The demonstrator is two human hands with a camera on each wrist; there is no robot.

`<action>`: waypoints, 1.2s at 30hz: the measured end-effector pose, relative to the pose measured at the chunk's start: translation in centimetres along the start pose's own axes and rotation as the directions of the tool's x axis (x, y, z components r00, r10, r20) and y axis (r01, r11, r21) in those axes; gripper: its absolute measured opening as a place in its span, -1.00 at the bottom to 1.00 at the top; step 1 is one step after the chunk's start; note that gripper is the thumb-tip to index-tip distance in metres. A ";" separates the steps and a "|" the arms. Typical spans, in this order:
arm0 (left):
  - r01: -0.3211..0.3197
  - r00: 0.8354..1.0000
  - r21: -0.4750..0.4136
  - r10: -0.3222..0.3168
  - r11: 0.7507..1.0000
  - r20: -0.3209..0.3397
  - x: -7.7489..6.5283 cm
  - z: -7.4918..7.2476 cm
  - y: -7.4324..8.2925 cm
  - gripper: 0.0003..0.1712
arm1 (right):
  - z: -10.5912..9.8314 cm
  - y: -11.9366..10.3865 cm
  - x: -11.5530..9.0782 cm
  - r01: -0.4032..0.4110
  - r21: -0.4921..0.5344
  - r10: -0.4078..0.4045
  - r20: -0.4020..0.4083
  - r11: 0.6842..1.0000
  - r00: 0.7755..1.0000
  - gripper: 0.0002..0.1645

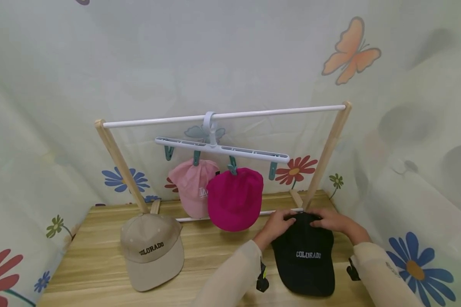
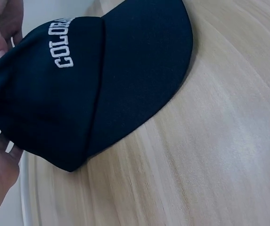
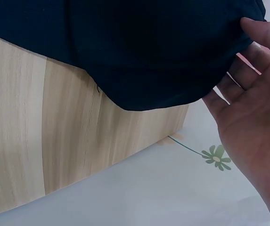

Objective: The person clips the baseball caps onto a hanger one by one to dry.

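Observation:
A black baseball cap (image 1: 307,251) with white COLORADO lettering is held by both hands at the front right of the wooden table. My left hand (image 1: 277,224) grips the left side of its crown, thumb on the outer cloth. On the opposite side, my right hand (image 1: 332,221) pinches the crown between thumb and fingers. The brim points toward me. In the right wrist view, the right thumb (image 3: 266,35) lies on the dark fabric with the other fingers behind it. From the left wrist view, both hands hold the back of the crown, away from the brim (image 2: 149,61).
A white rail (image 1: 169,121) on wooden posts carries a pale hanger (image 1: 249,152) with green clips. A light pink cap (image 1: 190,183) and a magenta cap (image 1: 236,200) hang from its middle clips; the outer clips hold nothing. A beige COLORADO cap (image 1: 151,247) lies at left.

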State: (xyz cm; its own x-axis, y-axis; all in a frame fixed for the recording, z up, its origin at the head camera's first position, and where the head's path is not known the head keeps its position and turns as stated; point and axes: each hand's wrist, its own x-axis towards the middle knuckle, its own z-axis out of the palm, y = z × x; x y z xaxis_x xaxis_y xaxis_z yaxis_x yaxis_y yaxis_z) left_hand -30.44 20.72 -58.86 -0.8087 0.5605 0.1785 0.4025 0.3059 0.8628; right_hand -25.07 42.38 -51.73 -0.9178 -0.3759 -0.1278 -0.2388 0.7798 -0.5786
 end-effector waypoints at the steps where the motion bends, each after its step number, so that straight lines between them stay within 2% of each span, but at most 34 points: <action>1: -0.005 1.000 0.004 0.005 1.000 0.017 0.0 0.1 -0.1 -0.76 | 0.1 0.1 0.0 -0.002 0.007 0.002 -0.001 1.000 1.000 -0.43; 3: -0.012 0.999 -0.001 0.012 1.000 0.039 -0.1 0.2 -0.3 -0.74 | 0.1 0.1 0.0 -0.007 0.024 0.007 -0.003 1.000 1.000 -0.46; 8: -0.033 0.999 -0.012 0.033 0.999 0.032 -0.2 0.4 -0.4 -0.77 | 0.1 0.2 0.0 0.008 0.039 -0.008 -0.002 0.999 1.000 -0.56; 14: 0.003 0.999 -0.036 -0.002 0.999 0.043 -0.2 0.6 -0.5 -0.79 | 0.1 0.0 -0.2 0.068 0.063 -0.068 0.012 0.996 0.998 -0.68; 24: -0.011 0.999 -0.024 0.012 1.000 0.044 -0.3 0.5 -0.1 -0.78 | -0.1 0.0 -0.3 0.060 0.063 -0.062 0.018 0.996 0.998 -0.71; 36: -0.037 0.999 -0.021 0.037 0.999 0.031 -0.3 0.4 -0.1 -0.79 | -0.3 -0.6 -0.9 0.090 0.089 -0.091 0.006 0.992 0.996 -0.77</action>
State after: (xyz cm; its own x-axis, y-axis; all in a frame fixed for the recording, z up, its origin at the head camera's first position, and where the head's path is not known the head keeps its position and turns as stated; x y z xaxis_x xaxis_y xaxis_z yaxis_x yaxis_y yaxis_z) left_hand -30.10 20.83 -59.13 -0.7796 0.5949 0.1958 0.4229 0.2693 0.8652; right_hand -24.23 42.35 -51.03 -0.8903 -0.4484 -0.0795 -0.2912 0.6949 -0.6575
